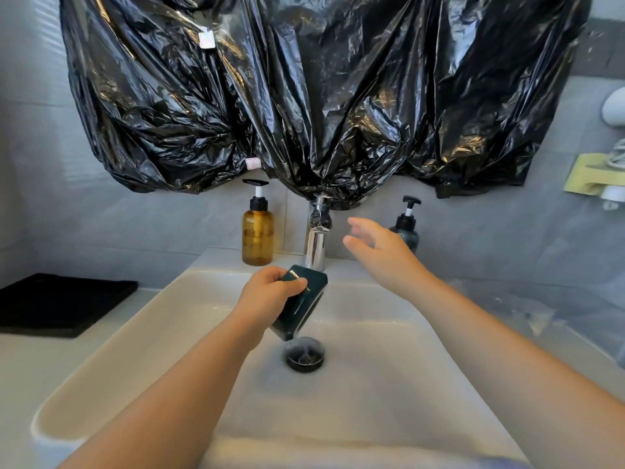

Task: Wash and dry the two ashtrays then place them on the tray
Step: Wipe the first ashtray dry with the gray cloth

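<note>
Black plastic sheet point(321, 96) hangs above a chrome faucet point(316, 238) — amber bottle point(257, 231) left, dark bottle point(407, 228) right.

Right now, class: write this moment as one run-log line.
left hand: grips dark green ashtray, tilted above drain | right hand: open, beside tap | stage: ashtray not yet on black tray

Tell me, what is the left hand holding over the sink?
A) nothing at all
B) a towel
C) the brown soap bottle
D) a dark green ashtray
D: the left hand grips the dark green ashtray, tilted above the drain, while the brown bottle stands apart at the back.
</note>
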A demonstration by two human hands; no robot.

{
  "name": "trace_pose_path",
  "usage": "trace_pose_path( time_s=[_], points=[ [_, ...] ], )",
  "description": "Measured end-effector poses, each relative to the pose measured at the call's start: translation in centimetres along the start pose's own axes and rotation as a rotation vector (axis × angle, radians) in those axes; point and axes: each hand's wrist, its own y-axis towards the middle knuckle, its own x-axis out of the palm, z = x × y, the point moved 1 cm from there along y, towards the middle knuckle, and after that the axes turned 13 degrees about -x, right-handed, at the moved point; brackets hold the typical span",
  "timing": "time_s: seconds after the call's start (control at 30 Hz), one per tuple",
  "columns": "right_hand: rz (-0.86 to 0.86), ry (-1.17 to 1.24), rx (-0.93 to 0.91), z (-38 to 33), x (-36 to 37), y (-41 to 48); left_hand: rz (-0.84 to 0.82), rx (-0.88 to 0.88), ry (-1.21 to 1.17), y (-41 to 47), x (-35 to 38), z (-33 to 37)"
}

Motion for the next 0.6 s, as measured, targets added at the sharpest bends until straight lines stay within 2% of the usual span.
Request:
trace_pose_path(
  time_s=[0.13, 0.27, 0.43, 0.6],
  points=[
    [0.022, -0.025, 0.076, -0.1, -1.2, -2.4, 0.025, 0.053, 0.047, -2.4, 0.0, 0.1],
    [0.092, -0.007, 0.115, -0.6, -2.7, -6.2, 0.024, 0.101, -0.003, -6.3, 0.0, 0.2],
    [0.222, 0.12, 0.159, -1.8, -5.8, -13.8, -0.071, 0.213, -0.12, -13.3, 0.4, 0.6],
    [0.204, 0.112, 0.237, -1.4, -8.0, -22.3, -0.175, 0.249, -0.176, -19.9, 1.8, -1.0]
  ],
)
